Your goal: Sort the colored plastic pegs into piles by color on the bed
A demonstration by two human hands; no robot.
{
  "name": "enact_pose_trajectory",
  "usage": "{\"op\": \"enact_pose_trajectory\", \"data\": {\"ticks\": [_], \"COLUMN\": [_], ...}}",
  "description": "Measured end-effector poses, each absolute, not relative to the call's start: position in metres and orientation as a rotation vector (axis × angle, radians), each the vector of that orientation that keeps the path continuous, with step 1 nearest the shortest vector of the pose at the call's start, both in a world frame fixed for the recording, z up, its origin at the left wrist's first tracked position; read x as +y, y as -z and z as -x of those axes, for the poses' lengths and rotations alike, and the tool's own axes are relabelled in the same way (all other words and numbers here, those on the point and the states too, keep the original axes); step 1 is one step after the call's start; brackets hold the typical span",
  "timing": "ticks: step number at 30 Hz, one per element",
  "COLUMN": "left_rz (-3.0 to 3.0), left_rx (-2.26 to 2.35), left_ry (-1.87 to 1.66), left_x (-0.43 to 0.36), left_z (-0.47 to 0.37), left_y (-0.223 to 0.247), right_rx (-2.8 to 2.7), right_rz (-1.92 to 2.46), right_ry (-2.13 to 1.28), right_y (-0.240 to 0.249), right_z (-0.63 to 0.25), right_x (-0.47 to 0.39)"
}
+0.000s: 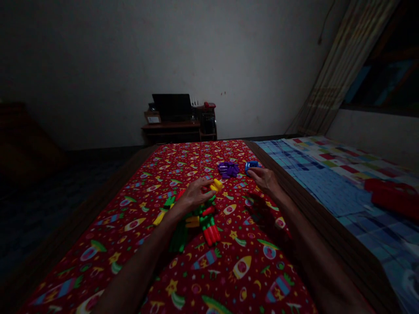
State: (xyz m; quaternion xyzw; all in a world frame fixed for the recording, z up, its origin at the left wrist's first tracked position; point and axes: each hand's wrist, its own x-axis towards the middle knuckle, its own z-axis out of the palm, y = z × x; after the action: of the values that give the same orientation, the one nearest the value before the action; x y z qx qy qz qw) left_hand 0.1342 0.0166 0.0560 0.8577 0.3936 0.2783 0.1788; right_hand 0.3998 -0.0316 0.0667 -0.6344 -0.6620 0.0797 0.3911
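My left hand (pixel 197 192) is closed around a yellow plastic toy piece (pixel 217 186), which pokes out past the thumb and fingers. Beneath that hand and forearm lies a loose pile of green, red and yellow plastic pieces, partly hidden; red tubular pieces (pixel 212 234) and a green piece (pixel 178 239) show at its near side. My right hand (pixel 264 179) reaches farther out, its thumb and fingers pinched at a small group of blue plastic pieces (pixel 251 165). Left of the blue group is a cluster of purple plastic pieces (pixel 228 169).
A red cloth (pixel 242 266) with rockets and stars covers the surface under the pieces, bordered by a brown edge. To the right lie checked bedding (pixel 340 192) and a red item (pixel 396 198). Against the far wall stands a desk (pixel 173 125) with a dark monitor (pixel 173 106).
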Motion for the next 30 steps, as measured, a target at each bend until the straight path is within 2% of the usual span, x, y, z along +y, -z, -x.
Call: {"op": "enact_pose_trajectory", "data": {"ticks": [3, 6, 10, 15, 21, 25, 30], "left_rz": [-2.466, -2.535, -2.611, -2.671, -2.602, -2.556, -2.557], "left_rx": [0.977, 0.864, 0.806, 1.027, 1.298, 1.275, 1.15], "left_ry": [-0.851, -0.889, -0.833, -0.854, -0.725, -0.605, -0.444], "left_x": [0.003, -0.004, 0.0, 0.024, 0.042, 0.027, 0.007], "left_z": [-0.149, -0.155, -0.147, -0.116, -0.088, -0.093, -0.091], "left_y": [-0.049, -0.04, -0.035, -0.039, -0.043, -0.053, -0.058], "right_rx": [-1.915, -2.065, -2.058, -1.91, -1.856, -1.818, -1.803], "right_rz": [1.314, 1.303, 1.571, 2.002, 2.409, 2.527, 2.449], "right_ry": [-0.472, -0.496, -0.318, -0.022, -0.03, -0.022, 0.118], "right_y": [-0.063, -0.055, -0.056, -0.072, -0.076, -0.067, -0.068], "right_z": [-0.357, -0.341, -0.372, -0.428, -0.447, -0.447, -0.448], "right_x": [-0.036, -0.037, -0.034, -0.046, -0.054, -0.053, -0.056]}}
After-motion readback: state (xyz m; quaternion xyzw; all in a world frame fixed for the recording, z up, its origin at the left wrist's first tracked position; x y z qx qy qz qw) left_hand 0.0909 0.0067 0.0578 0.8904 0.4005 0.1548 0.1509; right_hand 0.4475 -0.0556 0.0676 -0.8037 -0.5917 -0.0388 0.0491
